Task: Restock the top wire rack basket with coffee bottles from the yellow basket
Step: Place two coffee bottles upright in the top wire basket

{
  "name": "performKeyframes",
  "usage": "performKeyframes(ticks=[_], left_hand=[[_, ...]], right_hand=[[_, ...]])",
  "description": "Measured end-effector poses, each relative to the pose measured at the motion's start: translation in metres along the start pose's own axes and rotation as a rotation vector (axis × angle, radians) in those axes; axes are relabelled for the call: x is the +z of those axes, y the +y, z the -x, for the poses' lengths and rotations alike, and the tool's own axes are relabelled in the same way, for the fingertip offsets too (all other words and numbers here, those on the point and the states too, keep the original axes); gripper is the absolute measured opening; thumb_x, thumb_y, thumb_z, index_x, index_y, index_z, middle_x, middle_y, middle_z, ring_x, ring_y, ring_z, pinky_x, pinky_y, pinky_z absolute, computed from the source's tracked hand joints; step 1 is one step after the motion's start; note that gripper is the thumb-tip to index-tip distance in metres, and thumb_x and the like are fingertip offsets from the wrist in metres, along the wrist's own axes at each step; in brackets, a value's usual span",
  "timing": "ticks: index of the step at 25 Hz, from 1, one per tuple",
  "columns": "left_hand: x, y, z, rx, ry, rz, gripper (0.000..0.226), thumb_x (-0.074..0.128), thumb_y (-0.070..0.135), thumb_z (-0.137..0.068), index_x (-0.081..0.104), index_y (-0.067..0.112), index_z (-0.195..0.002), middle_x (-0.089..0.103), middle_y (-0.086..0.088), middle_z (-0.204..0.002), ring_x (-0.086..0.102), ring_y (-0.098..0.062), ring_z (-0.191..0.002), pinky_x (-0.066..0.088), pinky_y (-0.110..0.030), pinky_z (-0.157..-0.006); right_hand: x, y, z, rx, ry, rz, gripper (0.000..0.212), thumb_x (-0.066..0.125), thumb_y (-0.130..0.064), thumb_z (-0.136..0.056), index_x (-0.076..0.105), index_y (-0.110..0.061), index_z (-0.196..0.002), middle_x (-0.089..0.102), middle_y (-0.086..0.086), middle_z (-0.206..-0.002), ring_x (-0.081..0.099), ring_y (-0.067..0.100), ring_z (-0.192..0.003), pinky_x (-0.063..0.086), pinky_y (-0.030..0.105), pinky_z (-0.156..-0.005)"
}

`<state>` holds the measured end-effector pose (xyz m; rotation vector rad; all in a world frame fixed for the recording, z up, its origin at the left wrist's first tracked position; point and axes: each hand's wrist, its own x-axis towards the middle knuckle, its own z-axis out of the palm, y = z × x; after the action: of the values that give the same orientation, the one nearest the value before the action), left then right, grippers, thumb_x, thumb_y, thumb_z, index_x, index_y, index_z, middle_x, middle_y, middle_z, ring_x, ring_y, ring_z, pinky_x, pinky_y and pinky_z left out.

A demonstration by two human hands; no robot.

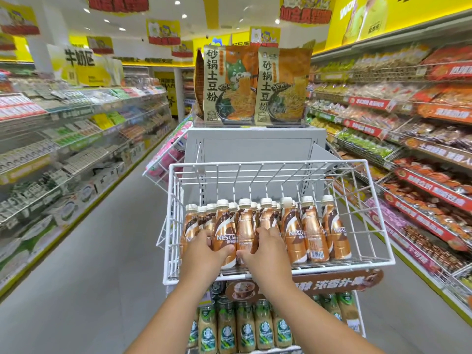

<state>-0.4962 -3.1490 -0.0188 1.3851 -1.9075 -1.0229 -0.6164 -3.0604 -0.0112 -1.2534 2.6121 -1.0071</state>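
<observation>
The top white wire rack basket holds several brown coffee bottles with cream caps, standing upright in rows. My left hand is wrapped around one front-row coffee bottle. My right hand grips the neighbouring front-row bottle. Both bottles stand on the basket floor near its front edge. The yellow basket is not in view.
Below the basket sits a tier of green-labelled bottles. Two noodle bags stand on the grey display top behind. Stocked shelves line the aisle at left and right. A pink-filled wire basket hangs at left.
</observation>
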Motion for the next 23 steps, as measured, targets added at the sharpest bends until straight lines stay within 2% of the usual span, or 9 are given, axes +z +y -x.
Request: performKeyframes(ticks=[3, 5, 7, 9, 11, 14, 16, 19, 23], left_hand=[[-0.004, 0.006, 0.006, 0.030, -0.010, -0.011, 0.046, 0.079, 0.046, -0.083, 0.054, 0.030, -0.118, 0.059, 0.019, -0.096, 0.060, -0.004, -0.087, 0.053, -0.032, -0.080], [-0.004, 0.007, 0.007, 0.042, -0.020, -0.044, 0.073, 0.077, 0.052, -0.081, 0.047, 0.026, -0.142, 0.062, 0.008, -0.122, 0.062, -0.014, -0.107, 0.053, -0.037, -0.091], [-0.003, 0.008, 0.011, 0.082, -0.003, -0.134, 0.087, 0.071, 0.059, -0.083, 0.033, 0.029, -0.154, 0.050, 0.000, -0.146, 0.053, -0.022, -0.129, 0.050, -0.045, -0.103], [-0.003, 0.009, 0.020, 0.159, 0.029, -0.259, 0.083, 0.061, 0.060, -0.090, 0.027, 0.028, -0.158, 0.036, -0.001, -0.159, 0.038, -0.024, -0.144, 0.040, -0.046, -0.114], [0.000, 0.009, 0.032, 0.254, 0.082, -0.403, 0.077, 0.053, 0.061, -0.094, 0.027, 0.026, -0.158, 0.028, -0.002, -0.163, 0.025, -0.025, -0.150, 0.033, -0.045, -0.119], [0.009, 0.010, 0.057, 0.334, 0.134, -0.619, 0.077, 0.042, 0.067, -0.095, 0.024, 0.029, -0.159, 0.015, -0.003, -0.168, 0.008, -0.026, -0.155, 0.024, -0.049, -0.123], [0.016, 0.011, 0.074, 0.327, 0.122, -0.689, 0.079, 0.038, 0.072, -0.093, 0.020, 0.034, -0.160, 0.005, 0.000, -0.170, 0.000, -0.025, -0.157, 0.019, -0.051, -0.124], [0.020, 0.011, 0.102, 0.331, 0.120, -0.766, 0.082, 0.036, 0.076, -0.092, 0.013, 0.038, -0.161, -0.001, 0.003, -0.171, -0.004, -0.023, -0.157, 0.010, -0.047, -0.126], [0.018, 0.014, 0.141, 0.298, 0.130, -0.828, 0.080, 0.030, 0.076, -0.093, 0.013, 0.039, -0.161, -0.004, 0.004, -0.171, -0.009, -0.020, -0.157, 0.001, -0.042, -0.126]], right_hand=[[-0.007, 0.007, 0.003, -0.047, -0.023, -0.043, 0.075, 0.074, -0.050, -0.089, 0.045, -0.018, -0.150, 0.039, 0.003, -0.155, 0.046, 0.021, -0.138, 0.047, 0.035, -0.108], [-0.014, 0.015, 0.007, -0.072, -0.038, -0.047, 0.074, 0.069, -0.054, -0.091, 0.044, -0.020, -0.152, 0.041, 0.002, -0.152, 0.049, 0.021, -0.135, 0.048, 0.034, -0.106], [-0.022, 0.026, 0.011, -0.115, -0.033, 0.001, 0.069, 0.061, -0.060, -0.094, 0.047, -0.023, -0.150, 0.047, 0.000, -0.146, 0.052, 0.019, -0.131, 0.050, 0.034, -0.104], [-0.031, 0.039, 0.014, -0.170, -0.026, 0.049, 0.062, 0.053, -0.060, -0.098, 0.050, -0.025, -0.148, 0.048, -0.001, -0.148, 0.047, 0.018, -0.135, 0.047, 0.036, -0.109], [-0.043, 0.055, 0.019, -0.232, -0.030, 0.091, 0.060, 0.047, -0.056, -0.102, 0.045, -0.023, -0.152, 0.042, -0.002, -0.155, 0.036, 0.018, -0.144, 0.039, 0.037, -0.117], [-0.059, 0.078, 0.028, -0.338, -0.078, 0.208, 0.068, 0.038, -0.062, -0.102, 0.030, -0.027, -0.160, 0.027, -0.003, -0.167, 0.018, 0.019, -0.155, 0.025, 0.041, -0.125], [-0.066, 0.092, 0.037, -0.387, -0.123, 0.278, 0.073, 0.032, -0.067, -0.101, 0.017, -0.032, -0.163, 0.013, -0.004, -0.172, 0.005, 0.020, -0.159, 0.012, 0.042, -0.127], [-0.075, 0.112, 0.053, -0.444, -0.175, 0.373, 0.078, 0.025, -0.072, -0.100, 0.007, -0.032, -0.165, -0.001, -0.002, -0.173, -0.007, 0.021, -0.159, -0.006, 0.040, -0.124], [-0.086, 0.128, 0.069, -0.460, -0.232, 0.434, 0.082, 0.017, -0.076, -0.098, 0.002, -0.033, -0.165, -0.008, 0.000, -0.173, -0.012, 0.024, -0.159, -0.005, 0.046, -0.128]])
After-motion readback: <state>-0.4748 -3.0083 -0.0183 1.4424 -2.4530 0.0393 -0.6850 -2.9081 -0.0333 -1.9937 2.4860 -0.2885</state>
